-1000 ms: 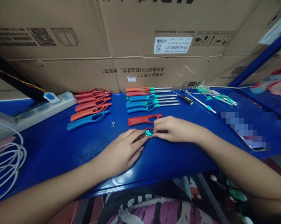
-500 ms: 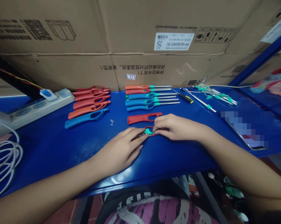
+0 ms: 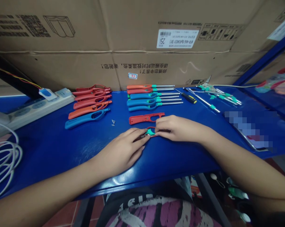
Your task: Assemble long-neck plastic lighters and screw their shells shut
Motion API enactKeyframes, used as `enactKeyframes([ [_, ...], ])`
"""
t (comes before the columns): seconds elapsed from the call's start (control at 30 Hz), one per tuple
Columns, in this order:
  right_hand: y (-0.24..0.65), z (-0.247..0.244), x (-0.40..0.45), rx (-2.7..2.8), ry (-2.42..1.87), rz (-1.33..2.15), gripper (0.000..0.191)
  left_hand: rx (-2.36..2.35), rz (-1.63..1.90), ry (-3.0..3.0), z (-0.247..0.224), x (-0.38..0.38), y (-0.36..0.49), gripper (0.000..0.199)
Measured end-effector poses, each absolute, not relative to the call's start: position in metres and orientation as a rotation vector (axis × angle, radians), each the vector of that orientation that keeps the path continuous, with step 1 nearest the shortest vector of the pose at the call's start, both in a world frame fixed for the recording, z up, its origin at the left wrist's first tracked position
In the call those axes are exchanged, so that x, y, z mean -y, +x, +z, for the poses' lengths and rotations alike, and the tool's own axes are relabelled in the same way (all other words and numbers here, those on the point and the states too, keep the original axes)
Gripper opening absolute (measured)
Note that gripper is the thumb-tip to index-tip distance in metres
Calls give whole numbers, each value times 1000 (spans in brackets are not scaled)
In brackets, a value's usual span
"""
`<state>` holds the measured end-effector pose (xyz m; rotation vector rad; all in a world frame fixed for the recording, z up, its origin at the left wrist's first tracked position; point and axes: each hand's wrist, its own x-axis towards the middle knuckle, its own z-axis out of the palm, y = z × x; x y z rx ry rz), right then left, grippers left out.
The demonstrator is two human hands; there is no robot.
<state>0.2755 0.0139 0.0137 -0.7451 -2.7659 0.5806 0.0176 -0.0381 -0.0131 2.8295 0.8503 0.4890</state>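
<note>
Low on the blue table lies a red lighter casing half (image 3: pixel 152 128) with a green trigger piece (image 3: pixel 151 132) inside it. My left hand (image 3: pixel 125 148) grips its left end, fingers closed over the handle and hiding most of it. At the other end, my right hand (image 3: pixel 168 128) pinches the casing's front; the fingertips cover what is between them. Just beyond, a second red casing half (image 3: pixel 142 119) lies with its hollow side up, close to my right fingers. Several small screws (image 3: pixel 113 122) sit in a little pile left of it.
Several lighters with metal tubes (image 3: pixel 154 102) lie in a row behind. Red, orange and blue casings (image 3: pixel 88 118) are at left, beside a power strip (image 3: pixel 33 108). A screwdriver (image 3: pixel 189 98), metal tubes with green parts (image 3: pixel 219 94) and a phone (image 3: pixel 247 132) lie right. Cardboard (image 3: pixel 85 69) stands behind.
The camera view has shifted slightly. Both hands stay on the red casing half with almost the same grip; the right fingertips have moved very little.
</note>
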Motion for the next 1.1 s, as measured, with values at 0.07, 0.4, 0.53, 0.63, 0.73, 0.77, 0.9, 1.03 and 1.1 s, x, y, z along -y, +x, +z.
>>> enactKeyframes([
  [0.07,275,14,-13,2768,-759,581,16,-837,506,2831,-13,37,17,41],
  [0.4,271,14,-9,2805,-839,557,17,-841,580,2797,-13,35,16,41],
  [0.53,275,14,-12,2742,-807,598,17,-840,643,2739,-15,35,16,39],
  [0.63,283,15,-18,2685,-843,478,16,-872,676,2666,-14,36,15,34],
  [0.73,292,15,-25,2716,-980,198,20,-958,658,2675,-6,36,15,28],
  [0.77,294,14,-28,2731,-1011,141,21,-1000,636,2688,-3,36,14,27],
  [0.9,297,11,-33,2767,-1028,117,15,-1122,500,2697,5,33,11,20],
  [1.03,293,12,-31,2782,-993,142,8,-1101,479,2637,2,29,9,19],
  [1.1,292,14,-30,2719,-1014,131,8,-1083,535,2636,-1,28,8,24],
])
